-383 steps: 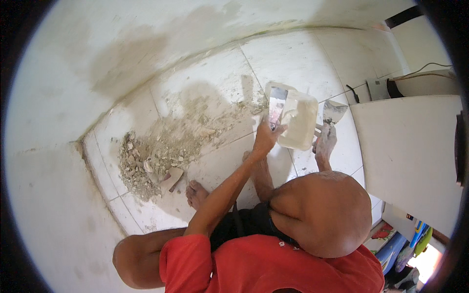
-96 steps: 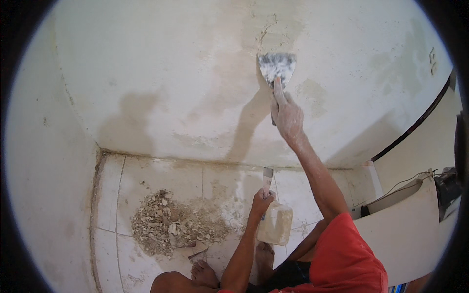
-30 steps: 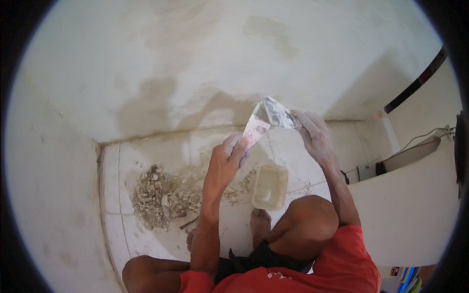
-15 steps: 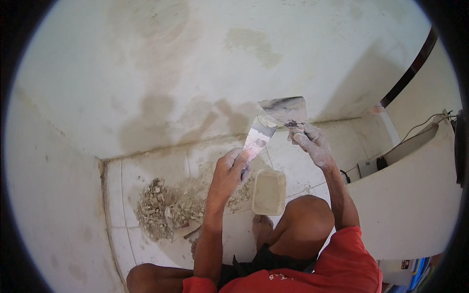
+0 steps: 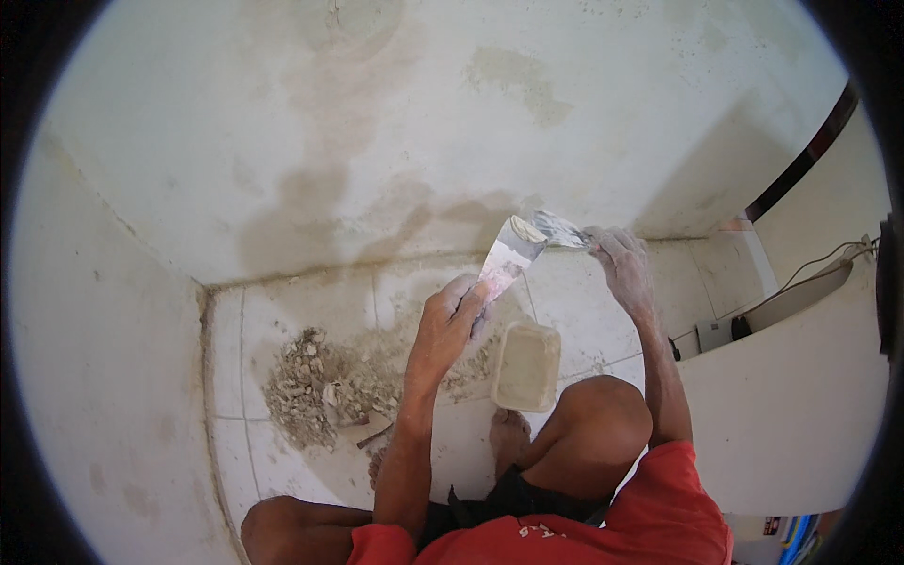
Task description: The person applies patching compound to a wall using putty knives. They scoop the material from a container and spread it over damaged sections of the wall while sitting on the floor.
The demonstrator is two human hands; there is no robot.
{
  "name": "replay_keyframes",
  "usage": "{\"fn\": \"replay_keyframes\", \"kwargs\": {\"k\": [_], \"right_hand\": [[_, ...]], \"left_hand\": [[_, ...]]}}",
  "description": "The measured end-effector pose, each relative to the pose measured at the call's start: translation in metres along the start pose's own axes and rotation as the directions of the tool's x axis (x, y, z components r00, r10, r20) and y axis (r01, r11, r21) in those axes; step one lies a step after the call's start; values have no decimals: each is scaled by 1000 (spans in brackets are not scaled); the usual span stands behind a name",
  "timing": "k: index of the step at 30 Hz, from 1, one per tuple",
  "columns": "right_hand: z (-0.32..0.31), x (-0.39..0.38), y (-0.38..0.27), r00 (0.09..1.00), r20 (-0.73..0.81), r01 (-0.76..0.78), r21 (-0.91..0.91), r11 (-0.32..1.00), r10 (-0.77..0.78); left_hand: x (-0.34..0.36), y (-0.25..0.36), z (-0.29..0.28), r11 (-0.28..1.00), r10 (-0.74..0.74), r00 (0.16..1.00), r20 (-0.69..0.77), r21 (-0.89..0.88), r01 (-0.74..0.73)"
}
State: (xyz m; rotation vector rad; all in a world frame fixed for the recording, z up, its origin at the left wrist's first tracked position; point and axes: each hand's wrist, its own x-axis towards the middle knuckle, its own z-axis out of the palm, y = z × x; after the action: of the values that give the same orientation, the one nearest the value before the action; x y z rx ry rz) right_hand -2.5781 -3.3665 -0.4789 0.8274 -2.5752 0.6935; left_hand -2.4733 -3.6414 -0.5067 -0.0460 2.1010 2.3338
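In my left hand [image 5: 448,322] is a putty knife [image 5: 508,259] with a light, dusty blade that points up and right. A dab of pale putty [image 5: 527,229] sits at its tip. My right hand [image 5: 623,268] grips a wider scraper [image 5: 562,231], its smeared blade turned nearly edge-on and close to the left blade's tip; I cannot tell if they touch. Both hands are closed and coated in white dust. Below them, a shallow rectangular plastic tub [image 5: 526,367] rests on the tiled floor by my foot, whitish residue inside.
Rubble [image 5: 306,391] and dust lie heaped on the floor tiles at the left. A small dark-handled tool [image 5: 375,435] is beside the heap. The patchy wall [image 5: 424,122] rises ahead. At the right stands a white curved-looking panel [image 5: 782,405] with a cable [image 5: 810,273] over it.
The right scraper has tilted from showing its flat face to nearly edge-on and dropped slightly toward the left blade. My left hand has shifted a little to the right. Both tools stay held.
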Motion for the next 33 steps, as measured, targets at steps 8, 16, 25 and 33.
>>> {"fn": "replay_keyframes", "kwargs": {"k": [8,16,25,33], "right_hand": [[-34,-27,-49,780,494,-626,592,508,384],[-26,-34,-43,684,697,-728,632,268,215],[-35,57,-110,986,118,-167,777,607,119],[72,157,-186,898,-305,300,-103,948,-317]], "left_hand": [[12,-36,-23,703,630,771,-94,491,-514],[10,-28,-50,325,679,706,203,779,-536],[12,-69,-56,754,527,815,-242,575,-317],[32,-143,-44,957,263,718,-644,79,-279]]}}
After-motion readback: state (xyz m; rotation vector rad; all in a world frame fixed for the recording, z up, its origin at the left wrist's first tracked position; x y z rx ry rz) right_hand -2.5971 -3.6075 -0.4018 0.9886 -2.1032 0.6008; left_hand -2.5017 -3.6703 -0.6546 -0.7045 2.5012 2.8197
